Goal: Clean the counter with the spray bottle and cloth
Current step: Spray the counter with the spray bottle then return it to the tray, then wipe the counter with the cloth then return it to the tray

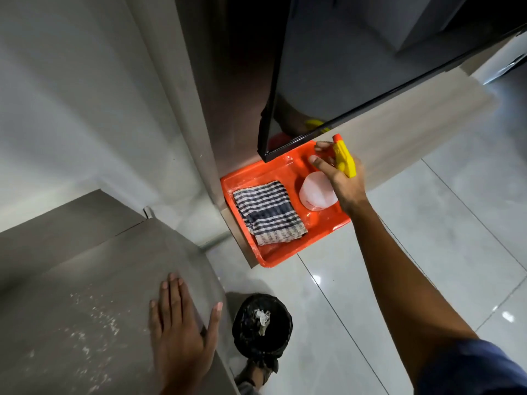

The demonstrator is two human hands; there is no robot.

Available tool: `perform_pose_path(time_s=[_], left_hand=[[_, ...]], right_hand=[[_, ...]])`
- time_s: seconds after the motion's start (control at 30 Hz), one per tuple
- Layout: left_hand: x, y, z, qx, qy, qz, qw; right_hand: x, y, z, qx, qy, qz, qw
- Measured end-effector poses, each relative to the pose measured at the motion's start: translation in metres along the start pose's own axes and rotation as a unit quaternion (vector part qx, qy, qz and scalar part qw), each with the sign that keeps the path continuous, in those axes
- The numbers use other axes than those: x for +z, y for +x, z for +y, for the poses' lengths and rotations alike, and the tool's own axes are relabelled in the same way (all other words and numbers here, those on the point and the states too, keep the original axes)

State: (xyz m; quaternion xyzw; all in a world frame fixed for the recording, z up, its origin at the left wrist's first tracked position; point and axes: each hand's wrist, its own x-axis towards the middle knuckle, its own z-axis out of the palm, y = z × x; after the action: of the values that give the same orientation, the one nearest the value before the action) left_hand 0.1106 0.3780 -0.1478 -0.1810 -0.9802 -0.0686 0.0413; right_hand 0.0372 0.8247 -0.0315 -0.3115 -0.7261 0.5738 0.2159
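Observation:
A spray bottle (316,193) with a pale pink body and a yellow trigger head with an orange nozzle stands in an orange tray (325,223). My right hand (340,178) is wrapped around its neck and head. Beside it in the tray lies a folded blue-and-white striped cloth (269,212). My left hand (182,329) rests flat, fingers apart, on the grey counter (94,280) near its right edge. White crumbs or powder (94,317) are scattered on the counter to the left of that hand.
The tray sits on a low wooden ledge (399,124) under a dark glossy cabinet door (356,67). A black-lined waste bin (262,323) stands on the glossy tiled floor (427,238) beside the counter. A foot shows below the bin.

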Motion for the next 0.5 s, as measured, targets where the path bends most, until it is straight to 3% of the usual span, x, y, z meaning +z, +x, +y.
perform_pose_path(time_s=[0.1,0.17,0.27,0.33,0.37,0.43,0.5], left_hand=[[-0.002,0.001,0.001,0.002,-0.001,0.002,1.0],[-0.003,0.001,0.001,0.001,-0.004,-0.003,1.0],[0.0,0.002,0.0,-0.005,-0.007,-0.022,1.0],[0.003,0.002,-0.003,-0.008,-0.004,-0.035,0.999],[0.005,0.002,-0.004,-0.008,0.0,-0.041,0.999],[0.006,0.002,-0.005,-0.007,0.006,-0.052,0.999],[0.006,0.002,-0.006,-0.005,0.009,-0.053,0.999]], right_hand=[[0.0,0.003,-0.002,0.002,0.001,-0.003,1.0],[-0.004,-0.012,0.0,0.017,0.019,0.036,0.999],[-0.001,-0.065,0.023,-0.007,-0.005,0.234,0.972],[0.018,-0.101,0.034,-0.015,-0.017,0.293,0.956],[0.029,-0.112,0.035,-0.018,-0.026,0.254,0.967],[0.053,-0.115,0.032,-0.008,-0.062,0.038,0.997],[0.075,-0.101,0.034,-0.033,-0.191,-0.173,0.966]])
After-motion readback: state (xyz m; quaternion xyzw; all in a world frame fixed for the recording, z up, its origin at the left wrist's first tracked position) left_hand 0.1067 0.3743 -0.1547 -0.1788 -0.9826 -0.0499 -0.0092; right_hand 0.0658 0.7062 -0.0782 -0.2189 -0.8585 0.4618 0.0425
